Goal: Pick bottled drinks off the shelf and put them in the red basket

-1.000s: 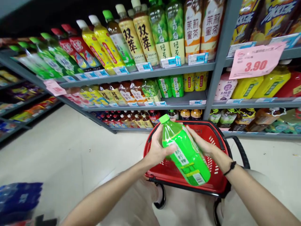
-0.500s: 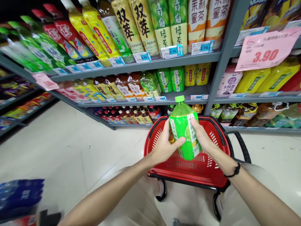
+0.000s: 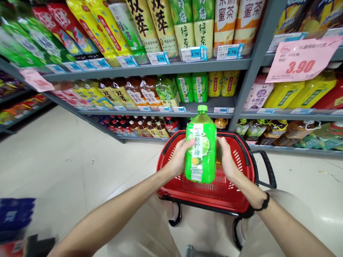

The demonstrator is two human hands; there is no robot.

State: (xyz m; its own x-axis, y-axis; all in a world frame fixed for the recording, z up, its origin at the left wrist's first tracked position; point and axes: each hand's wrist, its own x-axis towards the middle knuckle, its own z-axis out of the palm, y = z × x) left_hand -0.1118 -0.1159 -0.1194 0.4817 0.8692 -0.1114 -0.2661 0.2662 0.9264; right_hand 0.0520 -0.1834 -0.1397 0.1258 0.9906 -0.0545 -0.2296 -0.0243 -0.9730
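A large green drink bottle [image 3: 203,150] with a lime picture and a green cap is upright above the red shopping basket [image 3: 184,194]. My left hand [image 3: 178,157] grips its left side, thumb on the front of the label and the other fingers hidden behind. On the bottle's right, my right hand [image 3: 227,159] is open, with a narrow gap between thumb and bottle. Whether its other fingers touch the back of the bottle is hidden. Below the bottle, the basket stands between my feet, its black handle [image 3: 268,167] sticking out to the right.
Ahead is a grey shelf [image 3: 160,71] packed with drink bottles. Two similar green bottles [image 3: 199,87] stand on its middle level. A pink price sign [image 3: 302,60] hangs at right. Blue-wrapped packs [image 3: 16,214] sit at lower left, and another shelf is at far left.
The bottle has been turned so its white label strip faces me more, and it is more upright. My right hand has come off its front to the side. The view has shifted slightly.
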